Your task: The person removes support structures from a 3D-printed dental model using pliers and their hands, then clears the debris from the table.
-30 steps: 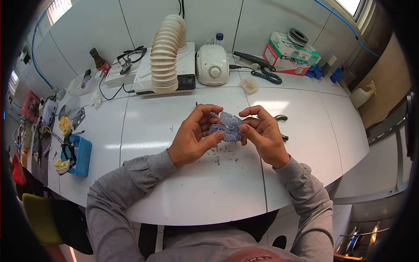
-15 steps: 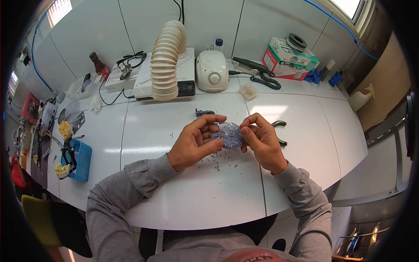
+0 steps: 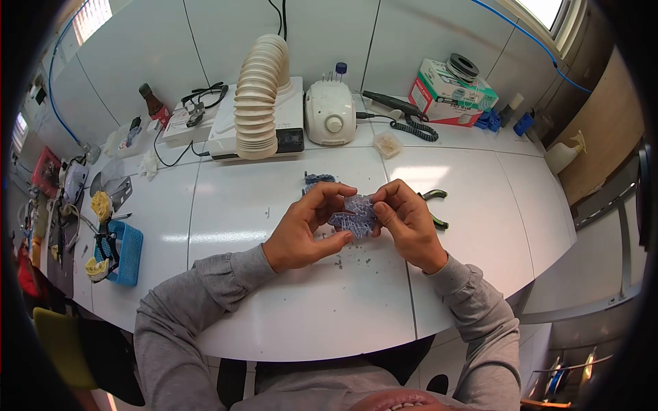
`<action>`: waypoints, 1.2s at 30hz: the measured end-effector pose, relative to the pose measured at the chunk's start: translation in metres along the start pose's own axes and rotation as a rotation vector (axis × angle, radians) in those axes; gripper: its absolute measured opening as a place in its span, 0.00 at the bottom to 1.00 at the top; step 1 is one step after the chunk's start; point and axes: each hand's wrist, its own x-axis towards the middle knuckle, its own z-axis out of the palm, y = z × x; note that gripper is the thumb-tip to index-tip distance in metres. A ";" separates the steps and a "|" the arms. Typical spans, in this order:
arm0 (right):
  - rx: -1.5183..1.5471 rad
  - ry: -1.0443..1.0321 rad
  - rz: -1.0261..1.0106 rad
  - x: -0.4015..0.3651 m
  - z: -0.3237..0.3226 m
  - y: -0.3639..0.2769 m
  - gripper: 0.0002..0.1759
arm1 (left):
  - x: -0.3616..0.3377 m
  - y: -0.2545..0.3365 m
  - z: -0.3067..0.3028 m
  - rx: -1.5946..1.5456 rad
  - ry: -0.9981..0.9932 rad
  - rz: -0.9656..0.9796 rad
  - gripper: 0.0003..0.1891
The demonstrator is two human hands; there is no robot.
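A blue-grey 3D-printed piece (image 3: 358,218) with a rough lattice of thin supports is held between my two hands above the white table. My left hand (image 3: 301,229) curls round its left side, with fingertips at the top and thumb at the bottom edge. On the right edge, my right hand (image 3: 409,229) pinches the piece between thumb and fingers. Another blue-grey printed piece (image 3: 318,178) lies behind my left fingers, partly hidden. Pliers (image 3: 434,195) with green and black handles rest behind my right hand, their jaws out of sight. Small grey crumbs (image 3: 340,263) are scattered below.
Along the back stand a white machine with a ribbed hose (image 3: 256,103), a white control box (image 3: 330,113), a handpiece (image 3: 392,103) and a carton (image 3: 449,96). A small clear container (image 3: 388,145) sits in front. At left, a blue basket (image 3: 129,255) stands beside yellowish casts on a frame (image 3: 106,240).
The printed piece has turned in my fingers, so its lattice side shows more than its smoother face did. Both hands keep nearly the same place.
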 end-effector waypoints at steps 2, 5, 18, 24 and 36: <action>-0.014 0.009 -0.015 0.000 0.000 0.000 0.07 | 0.000 -0.001 0.000 0.004 -0.004 0.003 0.35; -0.079 0.024 -0.004 -0.002 -0.001 -0.002 0.09 | 0.000 0.000 -0.001 -0.049 0.003 0.002 0.35; -0.402 0.057 -0.241 -0.004 0.001 -0.005 0.10 | 0.002 0.005 -0.007 -0.194 0.038 -0.105 0.33; -0.311 0.066 -0.145 -0.007 0.006 -0.008 0.10 | 0.003 0.003 -0.013 -0.329 0.045 -0.164 0.32; -0.413 0.133 -0.382 -0.010 0.011 -0.003 0.11 | 0.005 -0.003 -0.009 -0.375 0.032 -0.056 0.31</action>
